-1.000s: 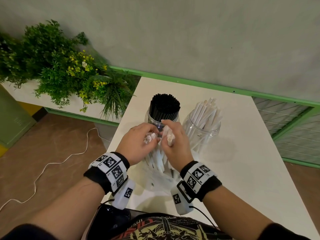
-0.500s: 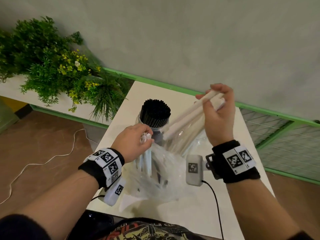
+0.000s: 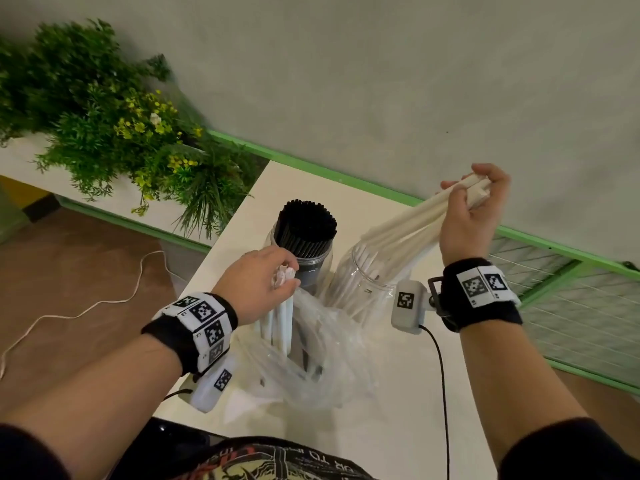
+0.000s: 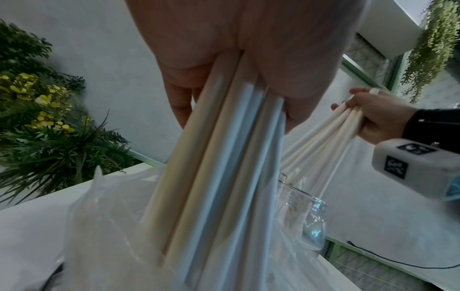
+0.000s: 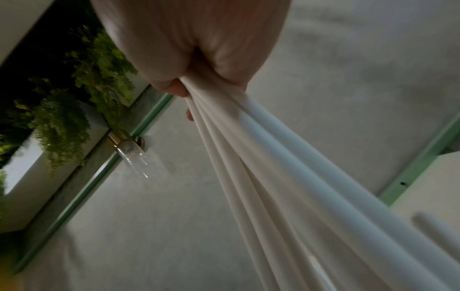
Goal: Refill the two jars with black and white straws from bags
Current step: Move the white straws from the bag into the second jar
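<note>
Two clear jars stand on the white table [image 3: 391,427]. The left jar [image 3: 313,268] is packed with black straws [image 3: 304,226]. The right jar [image 3: 360,282] holds white straws. My right hand [image 3: 474,209] grips a bundle of white straws [image 3: 408,223] by their upper ends, up and right of that jar, their lower ends slanting down into its mouth. My left hand [image 3: 259,282] grips the tops of more white straws [image 3: 282,320] that stand in a crumpled clear plastic bag [image 3: 311,358] in front of the jars. In the left wrist view these bag straws [image 4: 219,177] fill the middle.
A planter of green plants with yellow flowers [image 3: 104,133] stands left of the table. A grey wall with a green ledge [image 3: 311,169] runs behind. A wire mesh panel [image 3: 571,299] lies to the right. A white cable [image 3: 86,310] trails on the brown floor.
My right hand drew a bundle of white straws out of the bag and carried it up and right, over the right jar. My left hand stayed on the straws in the bag.
</note>
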